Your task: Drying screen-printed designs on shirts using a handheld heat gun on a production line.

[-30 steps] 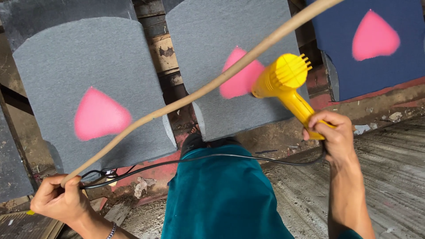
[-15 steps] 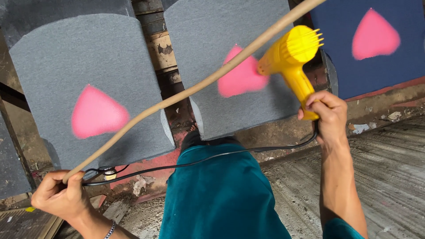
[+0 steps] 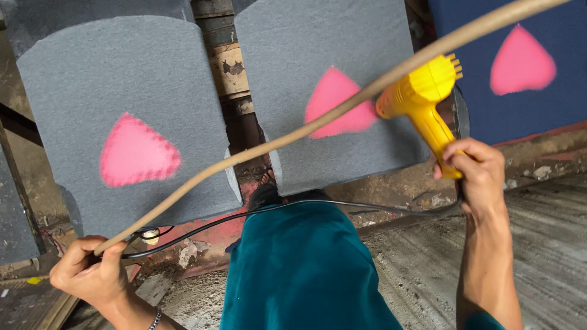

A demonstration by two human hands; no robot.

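My right hand grips the handle of a yellow heat gun, its nozzle pointing left and up at a long tan cane rod. The rod runs diagonally from the top right down to my left hand, which is closed around its lower end. A black power cord trails from the gun across my teal-clad leg toward my left hand.
Two grey felt-covered panels with pink heart shapes lean ahead, a dark blue one at the right. A wooden post stands between them. The ground is dirty concrete with debris and planks.
The heat gun rose and swung right half a second ago, then came back down; its nozzle now points at the rod. My left hand has hardly moved.
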